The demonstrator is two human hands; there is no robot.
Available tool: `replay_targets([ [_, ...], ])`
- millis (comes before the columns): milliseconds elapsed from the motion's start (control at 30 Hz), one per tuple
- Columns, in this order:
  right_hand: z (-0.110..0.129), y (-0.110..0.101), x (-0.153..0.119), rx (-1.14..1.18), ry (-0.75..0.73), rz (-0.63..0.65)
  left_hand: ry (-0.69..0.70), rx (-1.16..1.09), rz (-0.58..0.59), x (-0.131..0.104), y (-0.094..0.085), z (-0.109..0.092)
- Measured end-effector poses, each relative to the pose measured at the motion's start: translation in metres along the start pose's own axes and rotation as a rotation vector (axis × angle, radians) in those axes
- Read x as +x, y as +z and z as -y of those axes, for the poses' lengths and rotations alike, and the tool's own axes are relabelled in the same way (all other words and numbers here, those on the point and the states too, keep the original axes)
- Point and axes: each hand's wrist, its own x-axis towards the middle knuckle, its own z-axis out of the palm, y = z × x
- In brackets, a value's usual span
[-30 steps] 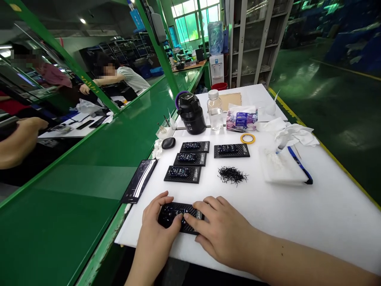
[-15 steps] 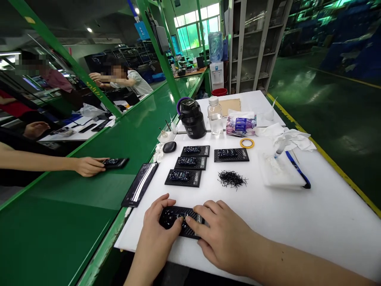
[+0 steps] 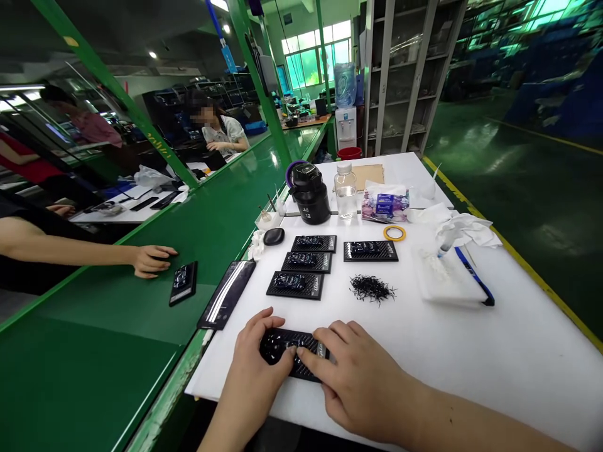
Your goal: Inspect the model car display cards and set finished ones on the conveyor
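I have the green belt [image 3: 117, 351] running along 9 o'clock, with the car plaque under the hands as the centre of my dial, and the white table [image 3: 471, 364] spreading beneath it and out past 3. A co-worker's forearm [image 3: 75, 251] reaches over the belt from 10. My view puts the black flask [image 3: 315, 201] at 12, the white foam pad [image 3: 433, 289] at 2 and the phone [image 3: 228, 292] between 10 and 11, by the table's edge. The right hand [image 3: 362, 370] enters from 4, the left hand [image 3: 257, 364] from between 7 and 8. They meet over the car plaque [image 3: 306, 341], flat near the table's front edge: left thumb and fingers curl narrowly around its car end, while right fingertips rest on its lettered side; whether those clamp it, I cannot tell. Three matching plaques [image 3: 295, 284] sit stepped toward 12. Last come the pile of black strips [image 3: 372, 289], between 1 and 2, and the yellow tape roll [image 3: 394, 233] at 1.
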Motion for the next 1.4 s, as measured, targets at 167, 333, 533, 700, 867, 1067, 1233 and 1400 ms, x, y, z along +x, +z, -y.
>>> replay_targets([
  [167, 0.0, 0.002, 0.002, -0.064, -0.015, 0.012, 0.081, 0.079, 0.045, 0.004, -0.005, 0.005],
  [333, -0.001, 0.001, 0.001, -0.062, -0.026, -0.001, 0.145, 0.138, 0.08, 0.005, -0.008, -0.001],
  [533, 0.001, -0.002, 0.0, -0.046, -0.026, 0.0, 0.185, 0.149, 0.087, 0.002, -0.009, -0.005],
  [700, -0.002, -0.003, 0.002, -0.064, -0.048, -0.006, 0.206, 0.102, 0.069, -0.001, -0.008, -0.003],
  [867, -0.006, -0.002, -0.001, -0.021, -0.055, -0.025, 0.158, 0.058, 0.057, -0.002, -0.004, -0.005],
  [1067, -0.008, -0.002, -0.003, 0.007, -0.055, -0.031, 0.078, 0.055, 0.034, 0.001, -0.004, -0.011],
  [1233, -0.007, -0.001, -0.002, -0.002, -0.058, -0.03, 0.059, 0.048, 0.064, 0.003, -0.006, -0.012],
  [1400, -0.006, 0.0, -0.001, -0.051, -0.062, -0.022, 0.114, -0.004, 0.082, 0.001, -0.008, -0.007],
])
